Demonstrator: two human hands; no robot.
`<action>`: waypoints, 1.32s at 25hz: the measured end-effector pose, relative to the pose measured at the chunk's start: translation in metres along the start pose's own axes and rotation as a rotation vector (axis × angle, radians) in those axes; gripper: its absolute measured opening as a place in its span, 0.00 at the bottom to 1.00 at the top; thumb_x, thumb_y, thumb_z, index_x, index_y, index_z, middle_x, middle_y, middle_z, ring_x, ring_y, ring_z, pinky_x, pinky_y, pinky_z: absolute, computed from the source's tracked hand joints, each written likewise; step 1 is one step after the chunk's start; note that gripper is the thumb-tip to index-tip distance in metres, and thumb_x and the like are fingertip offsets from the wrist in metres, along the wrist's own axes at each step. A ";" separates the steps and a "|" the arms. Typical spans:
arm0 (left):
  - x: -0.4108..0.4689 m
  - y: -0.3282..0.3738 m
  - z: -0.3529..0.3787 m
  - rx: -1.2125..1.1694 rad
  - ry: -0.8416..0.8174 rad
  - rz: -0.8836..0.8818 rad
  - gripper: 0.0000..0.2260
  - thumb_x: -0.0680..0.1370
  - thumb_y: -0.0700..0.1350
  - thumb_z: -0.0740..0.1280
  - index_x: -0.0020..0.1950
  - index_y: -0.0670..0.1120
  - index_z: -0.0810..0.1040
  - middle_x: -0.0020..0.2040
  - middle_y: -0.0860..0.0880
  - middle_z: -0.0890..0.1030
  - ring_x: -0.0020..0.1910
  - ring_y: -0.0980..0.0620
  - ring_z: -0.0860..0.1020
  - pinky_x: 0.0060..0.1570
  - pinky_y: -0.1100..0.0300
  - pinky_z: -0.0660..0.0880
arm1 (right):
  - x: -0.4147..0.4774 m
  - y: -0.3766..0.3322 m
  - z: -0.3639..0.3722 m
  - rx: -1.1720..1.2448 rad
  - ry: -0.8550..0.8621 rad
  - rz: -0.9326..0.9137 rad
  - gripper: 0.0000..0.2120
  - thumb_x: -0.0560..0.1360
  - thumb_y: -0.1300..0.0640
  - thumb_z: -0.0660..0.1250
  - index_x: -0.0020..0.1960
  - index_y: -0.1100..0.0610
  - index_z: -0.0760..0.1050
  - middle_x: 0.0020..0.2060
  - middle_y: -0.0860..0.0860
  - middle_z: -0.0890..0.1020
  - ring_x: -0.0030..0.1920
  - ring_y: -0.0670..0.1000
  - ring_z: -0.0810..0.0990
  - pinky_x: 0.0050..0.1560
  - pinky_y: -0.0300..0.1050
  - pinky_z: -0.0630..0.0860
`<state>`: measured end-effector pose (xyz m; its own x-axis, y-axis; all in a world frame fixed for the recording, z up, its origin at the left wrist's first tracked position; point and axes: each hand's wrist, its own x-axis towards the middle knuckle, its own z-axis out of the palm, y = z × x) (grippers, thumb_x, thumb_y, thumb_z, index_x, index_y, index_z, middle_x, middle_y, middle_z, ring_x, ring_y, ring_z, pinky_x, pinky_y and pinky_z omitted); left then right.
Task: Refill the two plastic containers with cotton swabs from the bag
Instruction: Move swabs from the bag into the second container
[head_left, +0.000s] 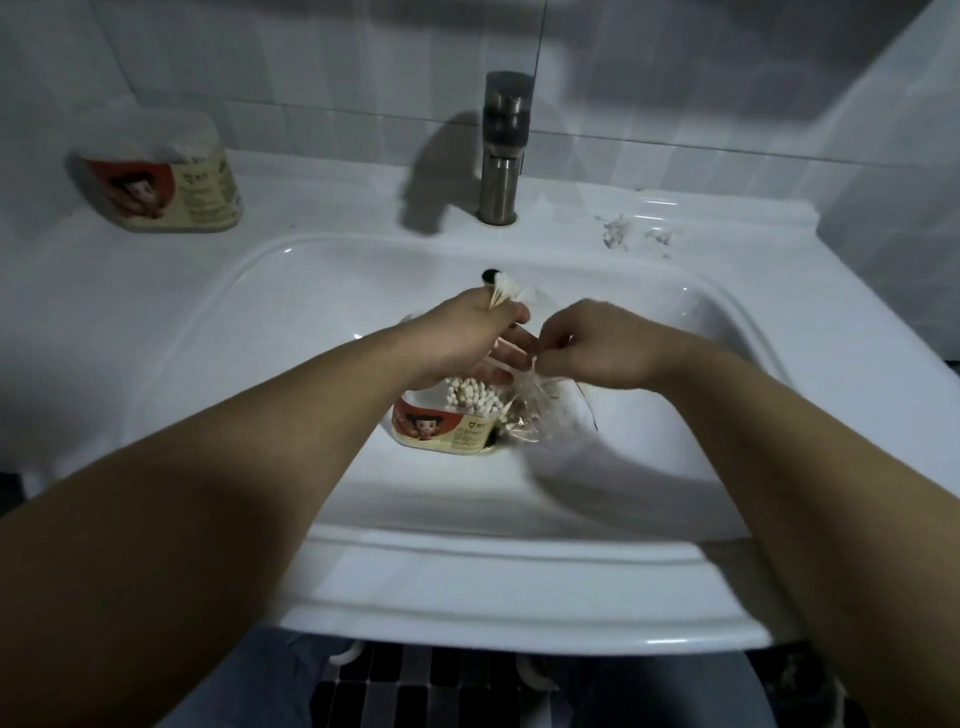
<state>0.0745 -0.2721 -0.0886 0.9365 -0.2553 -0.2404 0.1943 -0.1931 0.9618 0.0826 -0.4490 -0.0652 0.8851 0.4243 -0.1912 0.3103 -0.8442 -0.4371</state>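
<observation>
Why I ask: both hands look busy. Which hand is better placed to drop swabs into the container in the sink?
Left, probably. The left hand grips a bunch of cotton swabs just above the container, while the right hand is pinching the bag.

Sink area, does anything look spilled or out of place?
Yes. Small white scraps lie scattered on the sink ledge right of the faucet, like stray litter. The swab container stands down inside the basin, an unusual spot.
</observation>
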 end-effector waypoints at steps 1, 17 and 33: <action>-0.001 0.000 0.001 0.015 -0.012 0.000 0.09 0.87 0.46 0.57 0.55 0.45 0.75 0.45 0.46 0.84 0.40 0.50 0.84 0.44 0.52 0.83 | 0.000 0.002 -0.002 0.084 0.074 0.002 0.06 0.75 0.52 0.70 0.43 0.53 0.82 0.37 0.47 0.81 0.39 0.48 0.78 0.38 0.43 0.72; 0.008 -0.004 -0.004 0.159 0.135 0.008 0.09 0.83 0.50 0.59 0.49 0.48 0.75 0.36 0.51 0.68 0.29 0.52 0.65 0.31 0.58 0.64 | 0.011 -0.004 0.021 -0.189 -0.111 0.003 0.20 0.72 0.52 0.73 0.65 0.46 0.79 0.55 0.48 0.83 0.53 0.53 0.82 0.54 0.47 0.79; -0.001 0.002 0.003 0.065 0.056 0.014 0.09 0.86 0.46 0.57 0.52 0.44 0.74 0.43 0.43 0.80 0.37 0.50 0.84 0.35 0.58 0.82 | 0.011 -0.005 0.012 -0.088 0.045 0.034 0.08 0.76 0.59 0.66 0.40 0.55 0.81 0.33 0.50 0.86 0.31 0.46 0.85 0.46 0.45 0.83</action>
<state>0.0726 -0.2751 -0.0869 0.9541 -0.2057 -0.2175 0.1634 -0.2511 0.9541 0.0862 -0.4361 -0.0755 0.9099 0.3812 -0.1638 0.3070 -0.8842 -0.3520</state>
